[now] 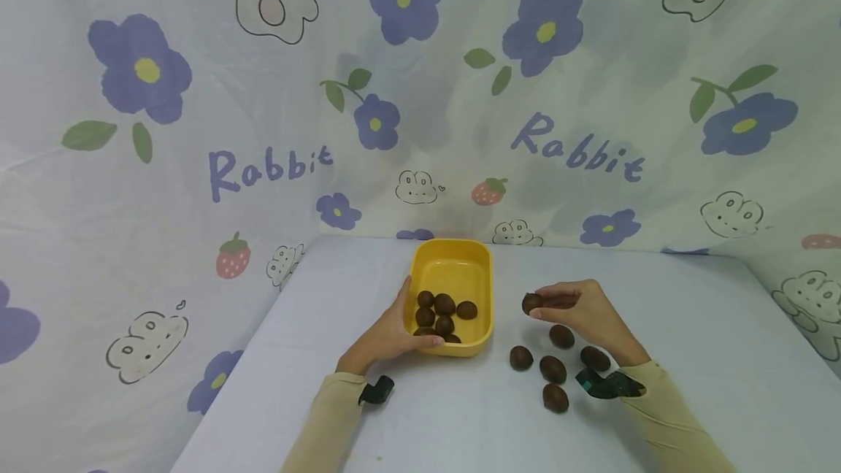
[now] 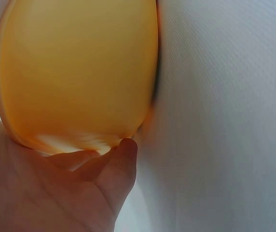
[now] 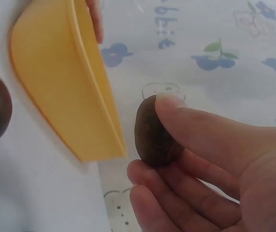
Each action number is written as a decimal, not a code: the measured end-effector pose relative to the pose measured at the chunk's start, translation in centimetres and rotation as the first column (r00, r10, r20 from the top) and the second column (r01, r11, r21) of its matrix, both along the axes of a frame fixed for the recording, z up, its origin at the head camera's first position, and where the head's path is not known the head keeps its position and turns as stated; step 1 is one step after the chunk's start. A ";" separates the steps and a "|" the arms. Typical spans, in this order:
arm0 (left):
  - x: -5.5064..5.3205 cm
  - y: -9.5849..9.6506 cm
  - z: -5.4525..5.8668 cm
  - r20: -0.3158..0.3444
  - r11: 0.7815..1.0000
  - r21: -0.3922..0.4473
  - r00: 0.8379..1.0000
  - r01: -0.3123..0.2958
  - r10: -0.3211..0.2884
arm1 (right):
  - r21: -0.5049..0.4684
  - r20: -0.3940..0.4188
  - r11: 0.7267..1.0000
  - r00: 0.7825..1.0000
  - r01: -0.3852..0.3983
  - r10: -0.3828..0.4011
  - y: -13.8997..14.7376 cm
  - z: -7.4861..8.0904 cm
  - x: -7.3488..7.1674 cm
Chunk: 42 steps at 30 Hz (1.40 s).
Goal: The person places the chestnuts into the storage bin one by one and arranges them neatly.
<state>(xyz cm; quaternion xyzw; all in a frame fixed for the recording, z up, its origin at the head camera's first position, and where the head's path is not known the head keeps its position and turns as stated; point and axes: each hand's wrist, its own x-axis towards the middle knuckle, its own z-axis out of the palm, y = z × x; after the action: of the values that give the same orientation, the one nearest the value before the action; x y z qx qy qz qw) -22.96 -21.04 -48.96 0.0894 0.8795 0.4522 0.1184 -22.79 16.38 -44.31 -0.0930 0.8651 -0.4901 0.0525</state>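
Note:
My right hand [image 1: 578, 310] pinches a chestnut [image 3: 153, 133] between thumb and fingertips, to the right of a yellow plastic box [image 1: 485, 268]. In the right wrist view the chestnut is dark brown and oval, with the box behind it to the left. My left hand [image 1: 394, 328] grips the box at its near left corner, thumb over the front rim and fingers along the left side. Several chestnuts [image 1: 444, 304] lie inside, mostly toward the near end. The left wrist view shows the box wall [image 2: 80, 67] close up, hiding what is inside.
Several more chestnuts [image 1: 553, 369] lie loose on the white table [image 1: 460, 422], below and in front of my right hand. Behind the table hangs a cloth [image 1: 447, 93] printed with rabbits, flowers and strawberries. A dark wrist camera [image 1: 609, 384] sits over the table near the loose chestnuts.

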 end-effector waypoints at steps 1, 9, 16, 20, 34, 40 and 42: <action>0.0 0.0 0.0 -0.002 1.000 0.001 1.000 0.001 -0.001 | -0.008 -0.004 1.000 1.000 -0.003 0.003 -0.3 0.0 -0.1; -0.1 -0.1 -0.1 -0.021 1.000 0.016 1.000 0.019 -0.019 | -0.030 -0.029 0.999 0.999 -0.033 0.032 -2.7 -0.3 -0.7; -0.1 -0.1 -0.2 -0.027 0.999 0.029 1.000 0.015 -0.014 | -0.074 -0.059 0.994 0.995 -0.082 0.078 -4.4 -0.5 -1.2; 0.0 -0.1 -0.2 -0.015 0.999 0.042 1.000 0.012 -0.011 | -0.118 -0.047 0.988 0.995 -0.095 0.090 -5.5 -0.7 -1.3; 0.4 -0.2 -0.3 -0.023 0.996 0.079 0.999 0.039 -0.038 | -0.025 -0.023 0.996 0.996 -0.088 0.087 -8.5 -1.5 -1.3; 0.4 -0.2 0.0 -0.037 0.997 0.066 0.998 0.049 -0.047 | 0.022 -0.061 0.996 0.994 -0.086 0.087 -9.2 -1.5 -1.4; 0.3 -0.3 0.2 -0.046 0.997 0.062 0.998 0.056 -0.053 | 0.044 -0.083 0.995 0.992 -0.092 0.095 -9.4 -1.6 -1.6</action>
<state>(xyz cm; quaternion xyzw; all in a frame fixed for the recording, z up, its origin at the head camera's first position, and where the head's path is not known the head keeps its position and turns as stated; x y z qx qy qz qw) -22.70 -21.30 -48.81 0.1269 0.8644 0.4744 0.1082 -24.36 6.95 -45.86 -0.1531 0.8708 -0.4654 0.0402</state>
